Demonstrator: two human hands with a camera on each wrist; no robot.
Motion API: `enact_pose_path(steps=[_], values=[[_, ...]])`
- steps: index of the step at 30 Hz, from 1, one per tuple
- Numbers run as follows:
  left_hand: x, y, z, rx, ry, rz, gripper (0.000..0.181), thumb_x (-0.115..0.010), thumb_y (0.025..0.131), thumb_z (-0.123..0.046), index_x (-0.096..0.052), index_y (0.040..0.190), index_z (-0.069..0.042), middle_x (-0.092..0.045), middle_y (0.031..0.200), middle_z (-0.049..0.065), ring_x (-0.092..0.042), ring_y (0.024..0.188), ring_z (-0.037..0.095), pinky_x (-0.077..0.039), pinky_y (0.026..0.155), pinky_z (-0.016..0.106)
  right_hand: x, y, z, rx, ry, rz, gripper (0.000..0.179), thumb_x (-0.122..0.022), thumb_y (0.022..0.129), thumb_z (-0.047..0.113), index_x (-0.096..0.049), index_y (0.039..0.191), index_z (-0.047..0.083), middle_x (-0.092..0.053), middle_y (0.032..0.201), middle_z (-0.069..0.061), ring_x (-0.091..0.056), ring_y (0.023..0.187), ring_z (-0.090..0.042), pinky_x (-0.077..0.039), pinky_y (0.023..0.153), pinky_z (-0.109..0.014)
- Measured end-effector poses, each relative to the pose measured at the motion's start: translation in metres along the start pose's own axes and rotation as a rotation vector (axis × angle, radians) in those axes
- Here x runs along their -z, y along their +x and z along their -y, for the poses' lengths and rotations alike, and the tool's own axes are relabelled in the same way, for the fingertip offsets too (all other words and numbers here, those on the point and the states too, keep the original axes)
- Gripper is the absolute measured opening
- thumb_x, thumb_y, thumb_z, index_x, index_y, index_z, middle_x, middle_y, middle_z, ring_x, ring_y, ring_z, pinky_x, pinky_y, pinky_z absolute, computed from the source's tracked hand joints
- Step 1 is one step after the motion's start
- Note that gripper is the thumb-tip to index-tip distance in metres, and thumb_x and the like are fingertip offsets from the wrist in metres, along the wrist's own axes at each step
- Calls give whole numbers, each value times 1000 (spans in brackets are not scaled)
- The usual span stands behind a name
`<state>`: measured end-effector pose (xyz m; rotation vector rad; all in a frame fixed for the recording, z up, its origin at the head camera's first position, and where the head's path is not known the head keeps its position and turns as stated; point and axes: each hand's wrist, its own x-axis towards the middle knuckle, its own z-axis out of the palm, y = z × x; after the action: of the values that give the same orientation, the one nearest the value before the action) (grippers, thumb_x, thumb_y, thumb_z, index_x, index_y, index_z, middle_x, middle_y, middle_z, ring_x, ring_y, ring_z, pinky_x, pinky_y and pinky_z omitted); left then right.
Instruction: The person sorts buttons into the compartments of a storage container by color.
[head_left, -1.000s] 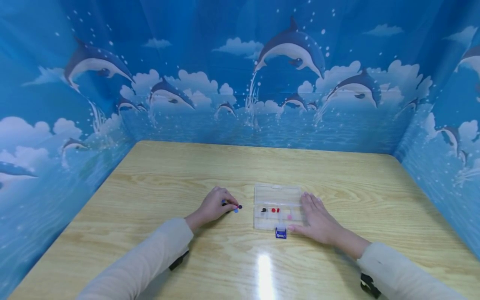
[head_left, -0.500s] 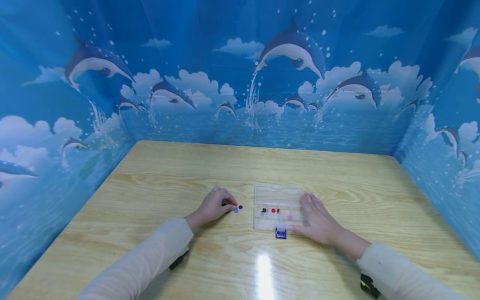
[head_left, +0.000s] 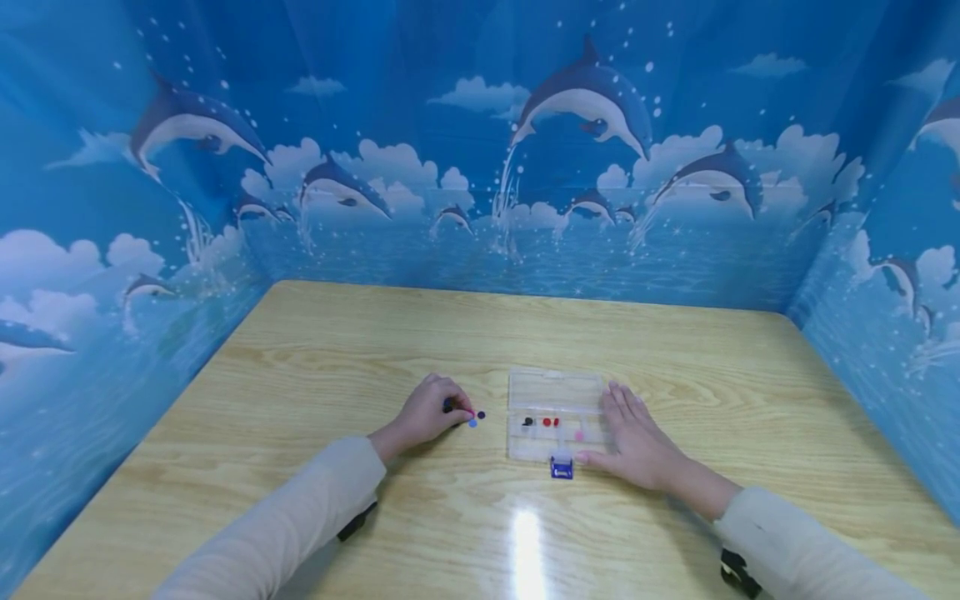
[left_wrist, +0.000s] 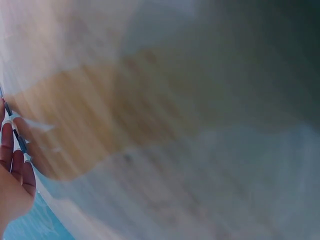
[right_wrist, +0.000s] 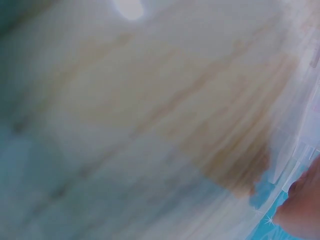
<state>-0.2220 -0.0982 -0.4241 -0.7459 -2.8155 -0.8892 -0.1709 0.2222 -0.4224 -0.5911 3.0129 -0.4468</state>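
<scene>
The desk [head_left: 420, 333] carries an open clear box [head_left: 555, 389], the landmark here, with its lid panel laid back on the far side. The right hand [head_left: 641, 446] lies spread along the right end of the box, fingers extended, thumb at its near edge; light, flat pressure there should brace it without tipping the thin walls. The left hand [head_left: 427, 410], left of the box, has fingers curled and thumb near the index tip, with a red speck [head_left: 472, 413] there; I can't tell whether it is gripped. A pinch on one piece by its rim would work best, as the blue disc [head_left: 472, 423] and dark disc [head_left: 482, 415] lie just beside the fingertips and could be knocked away.

The left wrist view shows its hand only at the border, and the right wrist view mostly blurred desk. The box's right end is partly covered by the hand. Red pieces [head_left: 550, 422], a black piece [head_left: 528, 422] and a pink piece [head_left: 579, 436] sit inside the box, too small to identify
</scene>
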Motion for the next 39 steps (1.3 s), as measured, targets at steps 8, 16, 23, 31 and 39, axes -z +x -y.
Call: enact_pose_path(steps=[8, 16, 23, 31, 39], values=[[0, 0, 0, 45, 2, 10, 11, -76, 74, -21, -67, 72, -16, -65, 76, -5, -49, 80, 12, -41, 76, 28, 0, 0, 0, 4, -9, -4, 101, -55, 81, 61, -18, 141, -12, -10, 150, -30, -9, 139, -46, -10, 112, -56], [2, -1, -1, 71, -25, 9, 11, -76, 74, -21, -67, 72, -16, -65, 76, -4, -48, 80, 11, -41, 77, 28, 0, 0, 0, 10, -23, -7, 100, -55, 82, 60, -19, 141, -13, -12, 150, -31, -9, 139, -46, -11, 112, -56], [3, 2, -2, 70, -69, -1, 10, -75, 76, -21, -68, 74, -15, -67, 79, -3, -50, 83, 12, -40, 77, 27, 1, 0, 1, -1, -32, 1, 102, -54, 81, 62, -19, 140, -13, -12, 150, -31, -10, 139, -46, -12, 112, -56], [5, 2, -7, 39, -105, -31, 9, -73, 77, -16, -68, 74, -11, -69, 80, 1, -53, 84, 17, -42, 81, 32, 3, -1, 3, 14, -30, -22, 101, -54, 81, 61, -21, 139, -15, -15, 148, -32, -12, 138, -47, -14, 111, -56], [1, 4, -10, 50, -139, -37, 7, -72, 78, -14, -68, 74, -11, -69, 81, 1, -54, 85, 17, -43, 82, 34, 3, -2, 2, 15, -10, -24, 102, -54, 82, 61, -18, 140, -14, -13, 149, -32, -10, 138, -47, -12, 111, -57]])
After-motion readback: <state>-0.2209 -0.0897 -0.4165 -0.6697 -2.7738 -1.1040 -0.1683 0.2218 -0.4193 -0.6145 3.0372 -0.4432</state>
